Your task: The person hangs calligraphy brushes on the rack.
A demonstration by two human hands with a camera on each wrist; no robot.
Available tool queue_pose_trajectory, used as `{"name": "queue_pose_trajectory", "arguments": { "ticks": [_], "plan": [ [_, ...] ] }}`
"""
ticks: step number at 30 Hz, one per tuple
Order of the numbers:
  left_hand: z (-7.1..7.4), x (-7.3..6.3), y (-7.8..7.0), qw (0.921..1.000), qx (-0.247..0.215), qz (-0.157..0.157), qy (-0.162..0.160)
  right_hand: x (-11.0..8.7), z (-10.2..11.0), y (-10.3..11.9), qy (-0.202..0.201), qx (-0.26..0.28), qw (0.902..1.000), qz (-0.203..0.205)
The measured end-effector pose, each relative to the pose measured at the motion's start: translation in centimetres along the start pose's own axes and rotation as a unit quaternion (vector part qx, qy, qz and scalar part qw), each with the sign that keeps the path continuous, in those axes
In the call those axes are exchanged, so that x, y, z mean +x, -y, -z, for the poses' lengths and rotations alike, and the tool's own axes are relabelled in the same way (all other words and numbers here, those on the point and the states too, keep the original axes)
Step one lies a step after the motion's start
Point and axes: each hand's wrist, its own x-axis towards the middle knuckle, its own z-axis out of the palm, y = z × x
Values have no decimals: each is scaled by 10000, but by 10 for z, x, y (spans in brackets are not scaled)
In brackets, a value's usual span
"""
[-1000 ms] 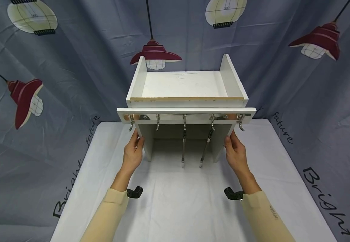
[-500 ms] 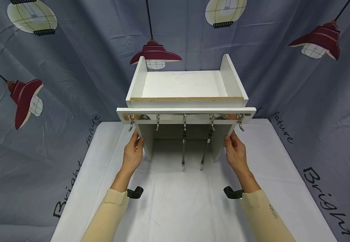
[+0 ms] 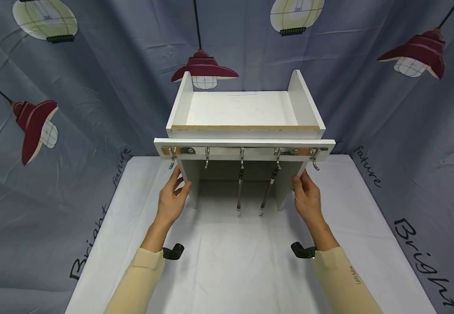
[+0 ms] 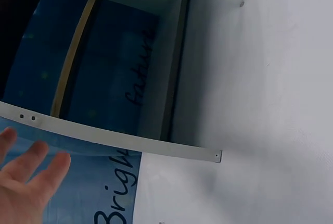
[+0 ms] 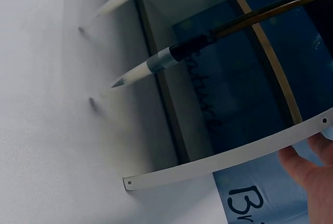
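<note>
A white wooden shelf unit (image 3: 244, 143) stands on the white table, with several metal hooks (image 3: 207, 157) along its front rail. Two calligraphy brushes (image 3: 240, 187) hang from the hooks, tips down; the right wrist view shows a pale tip with a grey point on the nearer brush (image 5: 140, 70). My left hand (image 3: 170, 203) is beside the left side panel (image 3: 193, 187), thumb and fingers spread apart; in the left wrist view its fingers (image 4: 52, 174) are off the panel's edge. My right hand (image 3: 307, 198) touches the right side panel (image 3: 286, 187) from outside, fingers fairly straight.
An open tray-like top (image 3: 238, 109) with raised sides tops the unit. Grey-blue curtains (image 3: 125, 78) printed with lamps hang behind and on both sides. Black wrist mounts (image 3: 173, 251) jut inward from both sleeves. White cloth (image 3: 235, 266) covers the table in front.
My left thumb has moved away from the fingers and the hand has loosened from the side panel. The right hand has hardly moved. The hanging brushes sway slightly.
</note>
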Motion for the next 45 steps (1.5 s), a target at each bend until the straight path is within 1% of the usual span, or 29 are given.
{"name": "queue_pose_trajectory", "arguments": {
  "ticks": [3, 7, 14, 18, 22, 25, 30, 33, 39, 42, 45],
  "plan": [
    [3, -1, 4, 9998, 163, -82, -45, 0, 1, 0, 30, 34, 10000, -9],
    [9, -5, 4, 9994, 310, -18, -134, 0, 1, 1, 76, 38, 10000, -3],
    [17, -13, 7, 9981, 501, 216, -303, -1, 1, 1, 72, 77, 9999, -57],
    [23, -18, 11, 9965, 569, 362, -490, -1, 1, 1, 74, 52, 9999, -139],
    [28, -24, 18, 9937, 721, 532, -676, -2, 1, 1, 109, 22, 9999, -124],
    [30, -28, 24, 9899, 920, 645, -861, -1, 1, 2, 126, 16, 9999, -74],
    [34, -34, 33, 9799, 1303, 881, -1224, -1, 2, 3, 124, -16, 9998, -141],
    [35, -37, 37, 9740, 1495, 1045, -1341, -2, 2, 2, 113, -51, 9998, -165],
    [36, -40, 51, 9625, 1877, 1363, -1404, -1, 0, -1, 80, 41, 9998, -163],
    [36, -41, 60, 9579, 1995, 1552, -1360, -1, 0, -2, 71, 62, 9998, -186],
    [34, -42, 69, 9545, 2053, 1770, -1244, -1, 0, -2, 75, 55, 9998, -198]
  ]
}}
